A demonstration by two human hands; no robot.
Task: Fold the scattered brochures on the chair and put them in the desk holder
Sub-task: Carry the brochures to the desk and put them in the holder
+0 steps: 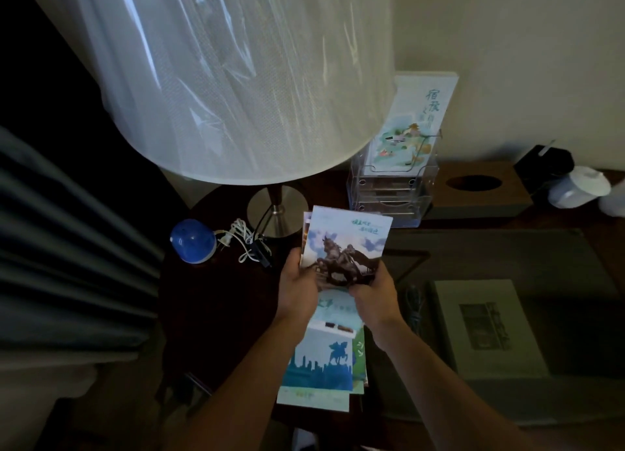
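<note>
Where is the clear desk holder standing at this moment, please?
In the head view, the clear desk holder stands right of centre on the desk, between the lamp base and the brown tissue box, just beyond the held brochure.

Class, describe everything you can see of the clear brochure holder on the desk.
The brochure holder looks like clear plastic, with stepped tiers facing forward. It stands upright on the dark desk near the wall, right of the lamp base and beside a brown tissue box. One pale illustrated brochure stands in its back tier; the front tiers look empty.
</note>
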